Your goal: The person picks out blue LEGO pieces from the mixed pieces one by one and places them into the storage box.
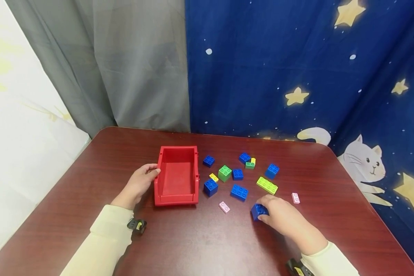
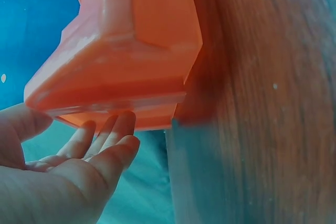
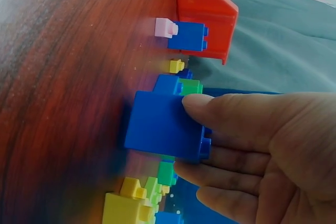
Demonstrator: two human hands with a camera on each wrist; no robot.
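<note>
A red bin (image 1: 177,179) stands on the table, left of the scattered blocks. My left hand (image 1: 143,182) grips its left side, the thumb at the rim; in the left wrist view the fingers of my left hand (image 2: 79,161) lie under the rim's edge. At the near right, my right hand (image 1: 284,218) pinches a blue building block (image 1: 258,211) between thumb and fingers. In the right wrist view this blue block (image 3: 164,125) shows its flat side, with studs towards the palm of my right hand (image 3: 252,150). Whether the block touches the table cannot be told.
Between bin and right hand lie several blue blocks (image 1: 239,192), a green block (image 1: 224,173), a small yellow block (image 1: 214,177) and a pink block (image 1: 224,207). A lime block (image 1: 267,185) and another pink block (image 1: 295,198) lie by the right hand. Curtains hang behind the table (image 1: 207,245).
</note>
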